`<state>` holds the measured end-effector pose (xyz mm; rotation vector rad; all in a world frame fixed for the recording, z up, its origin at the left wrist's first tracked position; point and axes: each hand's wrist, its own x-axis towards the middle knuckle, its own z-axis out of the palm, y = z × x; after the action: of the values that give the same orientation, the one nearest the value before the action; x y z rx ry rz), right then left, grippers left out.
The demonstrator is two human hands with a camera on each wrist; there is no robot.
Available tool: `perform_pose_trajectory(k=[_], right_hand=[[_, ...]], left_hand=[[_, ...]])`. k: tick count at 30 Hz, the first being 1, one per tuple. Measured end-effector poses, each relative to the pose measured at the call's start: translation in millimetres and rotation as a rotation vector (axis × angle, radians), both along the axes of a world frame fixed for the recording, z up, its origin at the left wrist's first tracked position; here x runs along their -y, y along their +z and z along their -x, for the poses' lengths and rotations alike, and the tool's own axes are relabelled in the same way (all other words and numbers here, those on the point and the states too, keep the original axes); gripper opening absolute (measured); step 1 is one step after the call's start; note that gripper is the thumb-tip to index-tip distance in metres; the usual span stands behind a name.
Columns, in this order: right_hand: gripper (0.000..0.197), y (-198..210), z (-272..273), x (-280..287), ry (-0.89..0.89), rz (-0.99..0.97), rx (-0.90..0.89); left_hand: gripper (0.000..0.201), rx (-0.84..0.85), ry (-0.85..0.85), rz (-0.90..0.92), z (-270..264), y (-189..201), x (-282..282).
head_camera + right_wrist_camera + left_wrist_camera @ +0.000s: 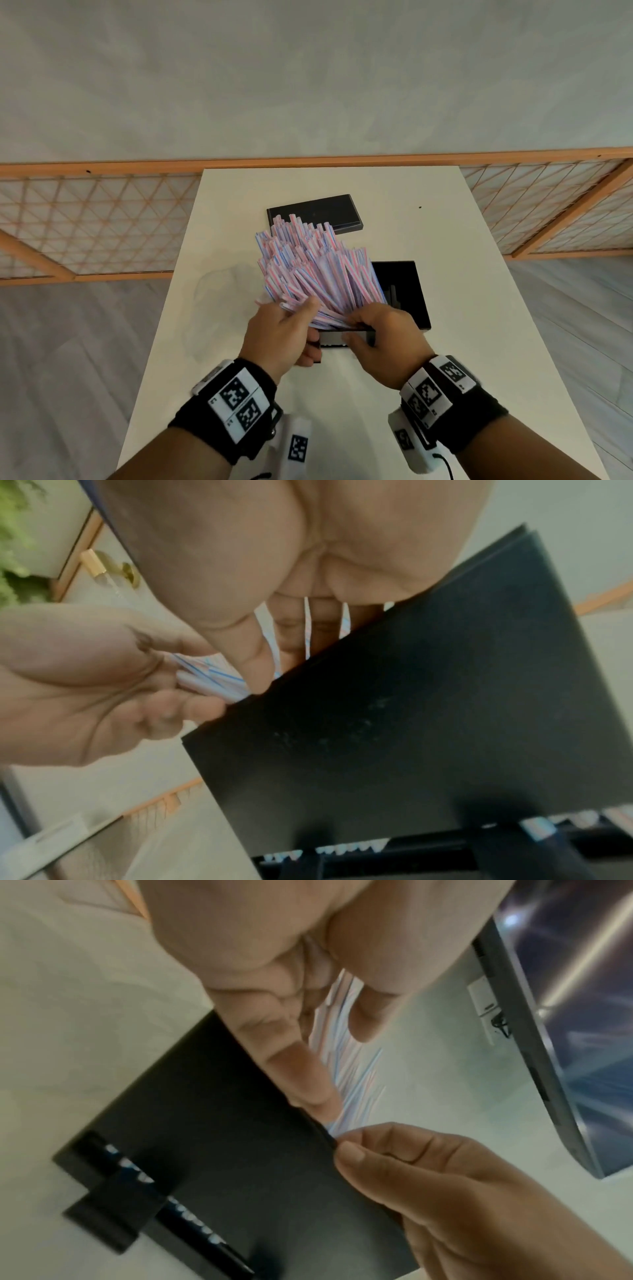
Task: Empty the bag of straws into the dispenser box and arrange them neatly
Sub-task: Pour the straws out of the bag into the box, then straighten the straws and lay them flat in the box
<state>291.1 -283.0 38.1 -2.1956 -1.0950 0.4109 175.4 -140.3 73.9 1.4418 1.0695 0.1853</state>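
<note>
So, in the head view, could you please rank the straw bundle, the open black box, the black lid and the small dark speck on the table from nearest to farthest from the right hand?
From the right hand:
1. Straw bundle: held at its near end, fanning away.
2. Open black box: just beyond the fingers, slightly right.
3. Black lid: flat behind the straws, toward the table's far edge.
4. Dark speck: far right; too close to the lid to rank firmly.

Two bare forearms, each wearing a black fabric wrist strap [236, 407]. Straps carry white blocks printed with black square-code markers [430, 394]. A thin black cable [445, 464] trails from the right unit.
</note>
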Motion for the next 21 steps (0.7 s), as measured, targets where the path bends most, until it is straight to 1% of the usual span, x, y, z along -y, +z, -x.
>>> perform_pose_trajectory(k=[1, 3, 4, 6, 8, 9, 10, 11, 13, 14, 15, 18, 19, 21], right_hand=[[0.012, 0.8, -0.7, 1.2, 0.014, 0.010, 0.016], [0.008, 2.5, -5.8, 4.4, 0.002, 0.011, 0.052], [0.011, 4.3, -10.3, 5.5, -0.035, 0.019, 0.065], [0.018, 10.4, -21.8, 6.4, -0.140, 0.084, 0.077], [0.032, 17.5, -32.5, 3.1, -0.213, 0.232, 0.042], [0.041, 19.4, -36.4, -1.4, -0.222, 0.326, 0.011], [0.048, 19.8, -39.0, -7.6, -0.218, 0.413, -0.020], [0.054, 19.2, -40.7, -15.1, -0.214, 0.482, -0.053], [0.063, 15.7, -41.2, -31.4, -0.212, 0.570, -0.119], [0.066, 13.1, -40.4, -38.9, -0.203, 0.588, -0.145], [0.066, 11.3, -38.3, -45.8, -0.180, 0.582, -0.161], [0.054, 9.2, -29.7, -59.6, -0.088, 0.483, -0.132], [0.052, 8.1, -28.4, -60.9, -0.086, 0.457, -0.130], [0.050, 5.9, -29.0, -62.1, -0.113, 0.467, -0.158]], left_hand=[[0.038, -0.026, -0.050, -0.058, 4.3, -1.2, -1.0], [0.047, -0.067, -0.136, -0.304, 16.2, -3.5, -7.4], [0.051, -0.081, -0.150, -0.434, 23.9, -3.9, -11.9], [0.053, -0.108, -0.112, -0.634, 38.4, -4.3, -20.7], [0.047, -0.085, -0.009, -0.719, 47.9, -2.0, -26.8], [0.044, -0.071, 0.049, -0.693, 49.7, -2.1, -28.9], [0.044, -0.064, 0.095, -0.609, 49.2, -4.1, -30.8], [0.046, -0.061, 0.111, -0.473, 46.7, -5.3, -31.9], [0.048, -0.075, 0.053, -0.213, 38.6, -11.2, -31.2], [0.046, -0.077, 0.006, -0.177, 34.7, -14.9, -28.7], [0.043, -0.072, -0.037, -0.204, 31.3, -19.6, -26.2], [0.040, -0.043, -0.112, -0.291, 22.3, -26.7, -17.6], [0.039, -0.033, -0.115, -0.297, 20.5, -27.8, -15.5], [0.039, -0.017, -0.105, -0.326, 19.7, -29.5, -12.1]])
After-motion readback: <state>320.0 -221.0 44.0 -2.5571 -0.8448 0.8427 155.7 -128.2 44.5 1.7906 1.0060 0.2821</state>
